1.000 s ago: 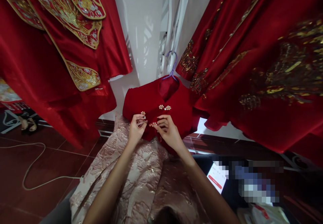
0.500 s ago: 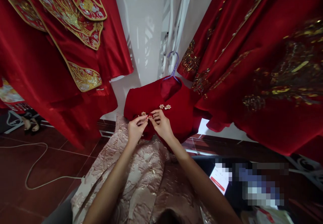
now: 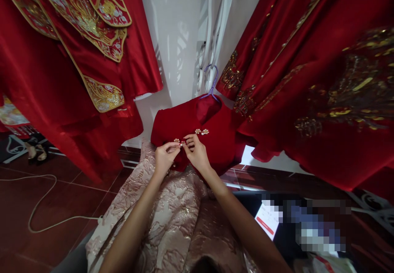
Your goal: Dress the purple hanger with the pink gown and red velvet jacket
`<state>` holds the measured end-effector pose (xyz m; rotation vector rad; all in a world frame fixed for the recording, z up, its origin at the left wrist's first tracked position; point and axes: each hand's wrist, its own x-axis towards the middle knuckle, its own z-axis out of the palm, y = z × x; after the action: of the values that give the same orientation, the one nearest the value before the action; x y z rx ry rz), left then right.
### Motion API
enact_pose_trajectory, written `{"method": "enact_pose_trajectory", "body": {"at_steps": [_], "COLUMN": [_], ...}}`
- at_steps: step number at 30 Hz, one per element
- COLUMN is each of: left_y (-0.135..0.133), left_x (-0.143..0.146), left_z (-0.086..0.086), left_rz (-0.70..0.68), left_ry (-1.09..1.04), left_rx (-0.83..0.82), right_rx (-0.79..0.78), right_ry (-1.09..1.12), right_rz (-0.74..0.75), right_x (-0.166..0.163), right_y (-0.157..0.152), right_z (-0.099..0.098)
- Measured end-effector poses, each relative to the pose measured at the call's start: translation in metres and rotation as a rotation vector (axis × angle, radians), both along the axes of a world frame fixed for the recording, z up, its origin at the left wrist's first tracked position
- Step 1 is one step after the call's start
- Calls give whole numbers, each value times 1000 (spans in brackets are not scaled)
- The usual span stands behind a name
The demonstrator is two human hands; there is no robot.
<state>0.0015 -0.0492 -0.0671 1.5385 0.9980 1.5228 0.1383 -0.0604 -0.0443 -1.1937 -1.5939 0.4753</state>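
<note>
Around the red jacket (image 3: pixel 215 142), hanging embroidered robes (image 3: pixel 92 39).

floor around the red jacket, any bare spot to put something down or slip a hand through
Bare dark floor tiles lie left of the pink brocade skirt, crossed only by a white cable. A white wall strip stays open above the red jacket. It is crowded at the clasps, where the left hand and right hand meet, and beside the hanging red robes.
</note>
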Motion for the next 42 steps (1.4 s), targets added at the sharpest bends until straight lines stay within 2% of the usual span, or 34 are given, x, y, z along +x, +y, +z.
{"method": "enact_pose_trajectory", "body": {"at_steps": [4,8,11,14,19,25,27,30,33,34,36,39,42], "left_y": [-7,-31,-51,-63,-64,-60,-60,-60,-60,-60,-61,-61,-60], "left_x": [-1,-4,-5,-3,0,2,3,3,2,2,1,1,1], "left_z": [-7,-42,-72,-86,-82,-85,-85,-82,-80,-79,-78,-78,-79], "left_rz": [0,116,229,210,150,150,162,178,181,188,210,240,228], "left_ry": [18,120,212,279,331,161,86,-12,-76,-87,-99,-100,-118], "left_rx": [-9,11,-7,-26,13,-73,-111,-145,-169,-174,-179,-174,-174], "right_rx": [-75,-182,-243,-316,-352,-425,-479,-529,-497,-459,-373,-296,-248], "right_ry": [89,96,4,-81,-55,-44,-53,17,130,158,210,201,168], "right_rz": [110,200,150,156,162,178,209,354,478,450,302,115,67], "right_x": [11,38,59,67,53,54,58,57,43,35,17,-6,-18], "right_y": [-9,-31,-44,-47,-42,-38,-40,-46,-50,-50,-48,-42,-41], "right_z": [-4,-20,-36,-48,-64,-74,-69,-52,-36,-35,-39,-55,-68]}}
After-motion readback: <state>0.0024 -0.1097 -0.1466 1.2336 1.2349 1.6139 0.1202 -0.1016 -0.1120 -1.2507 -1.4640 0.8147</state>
